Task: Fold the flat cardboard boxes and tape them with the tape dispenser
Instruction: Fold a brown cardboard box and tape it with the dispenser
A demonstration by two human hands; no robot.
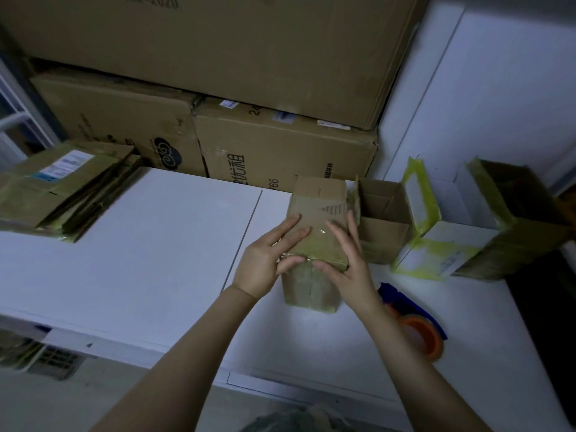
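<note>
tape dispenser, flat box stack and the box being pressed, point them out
tape dispenser [419,327]: head view, on its orange roll
stack of flat boxes [50,194]: head view, on the top box's face
taped cardboard box [321,210]: head view, on its top face

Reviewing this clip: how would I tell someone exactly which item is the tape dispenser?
Start at the white table and find the person's right hand pressing on the small taped box. Just right of that forearm, nearer the table's front edge, lies the tape dispenser: blue-bodied with an orange roll, unlike the brown cardboard around it.
</note>
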